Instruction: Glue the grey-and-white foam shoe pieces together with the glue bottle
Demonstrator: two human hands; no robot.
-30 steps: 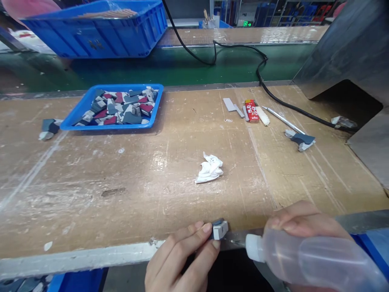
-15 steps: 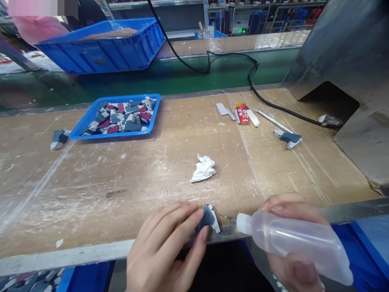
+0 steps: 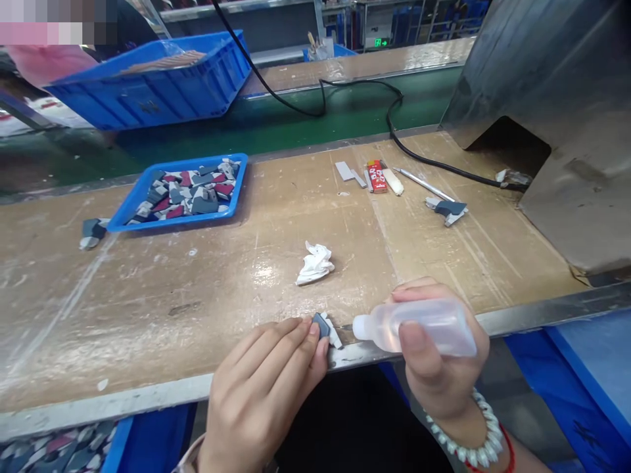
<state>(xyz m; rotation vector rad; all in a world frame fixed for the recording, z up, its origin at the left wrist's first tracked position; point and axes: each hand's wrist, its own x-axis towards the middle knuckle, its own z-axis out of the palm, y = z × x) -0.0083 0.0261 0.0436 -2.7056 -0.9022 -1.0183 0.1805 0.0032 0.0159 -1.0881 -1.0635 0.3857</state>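
Between the fingertips of my left hand (image 3: 269,378) is a small dark-grey and white moulded piece (image 3: 322,326), held at the table's front edge. My right hand (image 3: 438,355) is wrapped round a translucent squeeze bottle (image 3: 424,323), its thumb on the side. The bottle lies nearly level, with its white cap (image 3: 362,327) towards the piece. A thin needle tip reaches from the cap close to the piece's white end; whether it touches I cannot tell. Just beyond the hands lies a crumpled white tissue (image 3: 315,264).
A blue tray (image 3: 241,177) of grey, white and maroon pieces stands at the left; a loose piece (image 3: 93,233) lies beside it. Back right are a red packet (image 3: 377,177), a silver pen-like tool (image 3: 424,184), another grey piece (image 3: 449,207), a black cable (image 3: 434,157) and a metal housing (image 3: 542,85).
My right hand has moved left and up, and the bottle, now more level, has its tip closer to the piece. My left hand keeps its hold. The whole view has shifted slightly.
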